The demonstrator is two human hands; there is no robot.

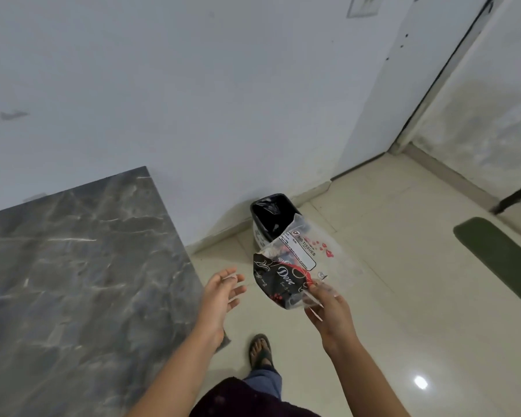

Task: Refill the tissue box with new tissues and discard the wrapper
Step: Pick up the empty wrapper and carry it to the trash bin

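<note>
Late stage, judging by scene: empty wrapper (295,266) pinched in right hand (331,308) fingers (315,291), held above floor just short of black-lined bin (271,218). Left hand (220,293) empty, fingers spread. Tissue box not visible; refill unconfirmed. Drop into bin left.

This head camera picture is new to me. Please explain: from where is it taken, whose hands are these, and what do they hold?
The camera sits on a person's head and looks forward and down, so you see that person's own arms and a foot in a sandal. There is no machine. The right hand pinches an empty plastic tissue wrapper, printed "Dove" and "Big Tissues". The left hand is open and holds nothing. Beyond the wrapper, a small bin with a black liner stands on the tiled floor against the wall. At the left is a dark marble tabletop. A green mat lies at the right.
</note>
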